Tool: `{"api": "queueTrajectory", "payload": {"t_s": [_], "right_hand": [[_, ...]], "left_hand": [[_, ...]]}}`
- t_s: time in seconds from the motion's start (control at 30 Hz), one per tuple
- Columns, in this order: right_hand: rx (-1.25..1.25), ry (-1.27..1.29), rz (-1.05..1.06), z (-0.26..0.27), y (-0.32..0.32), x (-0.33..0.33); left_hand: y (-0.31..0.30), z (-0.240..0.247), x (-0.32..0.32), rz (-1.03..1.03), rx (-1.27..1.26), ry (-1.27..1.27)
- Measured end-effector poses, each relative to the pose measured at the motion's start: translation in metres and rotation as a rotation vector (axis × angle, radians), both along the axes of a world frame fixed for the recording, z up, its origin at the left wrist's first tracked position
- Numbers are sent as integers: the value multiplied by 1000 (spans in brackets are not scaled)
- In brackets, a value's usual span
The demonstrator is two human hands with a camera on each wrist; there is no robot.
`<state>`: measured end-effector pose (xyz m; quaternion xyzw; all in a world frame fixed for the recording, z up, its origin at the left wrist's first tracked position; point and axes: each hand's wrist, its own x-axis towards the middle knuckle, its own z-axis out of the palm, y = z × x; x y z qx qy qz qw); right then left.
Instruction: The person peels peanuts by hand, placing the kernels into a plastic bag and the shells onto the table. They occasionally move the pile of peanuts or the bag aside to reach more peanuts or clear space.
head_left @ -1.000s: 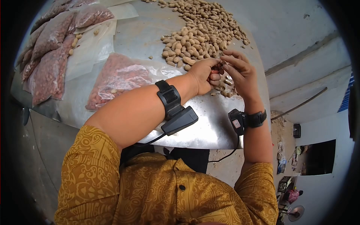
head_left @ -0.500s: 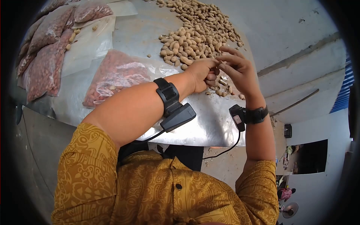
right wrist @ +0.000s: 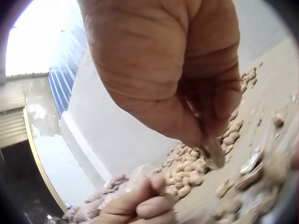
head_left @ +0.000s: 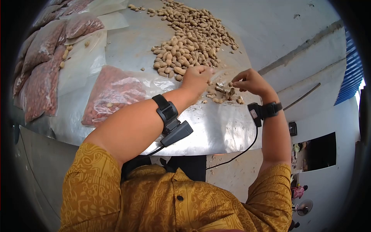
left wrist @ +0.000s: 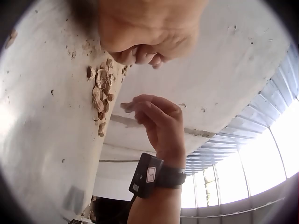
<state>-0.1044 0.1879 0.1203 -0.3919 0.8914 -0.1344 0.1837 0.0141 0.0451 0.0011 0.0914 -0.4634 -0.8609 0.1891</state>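
Note:
My right hand (head_left: 253,83) pinches a peanut shell (right wrist: 213,154) between thumb and fingertips, low over a scatter of broken shells (head_left: 226,94) on the metal table (head_left: 193,135). To its left, my left hand (head_left: 196,81) hovers by the near edge of the heap of unshelled peanuts (head_left: 193,42), its fingers curled in. Reddish kernels showed in that hand a second ago; the palm is now hidden. A gap separates the two hands. Beside the left forearm lies a clear bag of reddish kernels (head_left: 112,92).
Several filled kernel bags (head_left: 42,77) are piled at the table's left, near flat plastic bags (head_left: 87,54) with a few loose peanuts (head_left: 65,54). Past the table's right side stands a pale wall (head_left: 297,50). A cable (head_left: 235,157) hangs from the right wrist camera.
The hands met at the fingertips before and are now apart. My right hand has moved right and down over the shells; the left has drawn back slightly, its reddish kernels no longer visible.

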Motion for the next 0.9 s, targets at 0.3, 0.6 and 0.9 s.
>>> {"api": "queueTrajectory", "payload": {"t_s": [0.3,0.6,0.9], "right_hand": [[-42,526,165,-31,-80,-60],[-86,603,151,-74,-123,-92],[-588,122,-54,-42,-90,-64]], "left_hand": [[-5,0,1,32,105,-7],[-5,-4,-4,40,-10,-6],[-6,5,2,39,62,3]]}}
